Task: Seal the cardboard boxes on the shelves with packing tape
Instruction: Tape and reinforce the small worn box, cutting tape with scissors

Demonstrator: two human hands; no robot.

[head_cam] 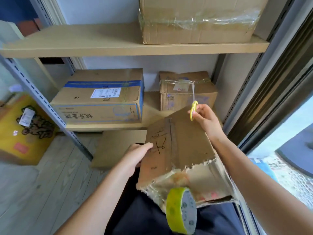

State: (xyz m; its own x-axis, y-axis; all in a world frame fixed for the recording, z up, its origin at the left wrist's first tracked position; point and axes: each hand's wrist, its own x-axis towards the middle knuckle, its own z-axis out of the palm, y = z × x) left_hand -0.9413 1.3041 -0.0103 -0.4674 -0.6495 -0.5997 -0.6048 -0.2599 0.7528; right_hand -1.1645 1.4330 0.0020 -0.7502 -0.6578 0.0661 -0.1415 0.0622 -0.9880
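A worn cardboard box (186, 150) with black handwriting and a torn near edge lies tilted across my lap. My left hand (137, 155) holds its left side, fingers over the top face. My right hand (205, 119) grips yellow-handled scissors (193, 109) above the box's far end, blades pointing up. A roll of packing tape (182, 210) with a yellow-green rim hangs at the box's near edge, its tape stuck to the box. Two boxes sit on the middle shelf: a large one with blue tape (101, 97) and a smaller taped one (186, 90).
Another taped box (194, 19) stands on the upper shelf (84, 46). A yellow printed carton (22, 129) sits on the floor at left beside the metal shelf post (49, 106). A flat cardboard sheet (116, 148) lies under the shelf. A window frame (271, 82) runs along the right.
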